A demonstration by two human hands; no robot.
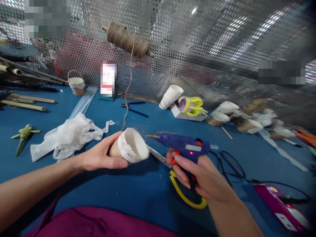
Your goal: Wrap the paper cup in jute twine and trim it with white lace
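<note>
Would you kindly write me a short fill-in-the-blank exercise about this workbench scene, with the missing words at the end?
The glue gun is in the person's ____ hand.
The other hand holds a cup trimmed with lace coloured ____.
The scissors on the blue table have a handle coloured ____.
The metal panel behind the table is full of small ____.

Missing words: right; white; yellow; holes.

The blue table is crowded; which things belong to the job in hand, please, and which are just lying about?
Job: wrapped cup, glue gun; probably white lace, twine spool, power strip.
Lying about, apparently: pliers, green bundle, bamboo sticks.
</note>
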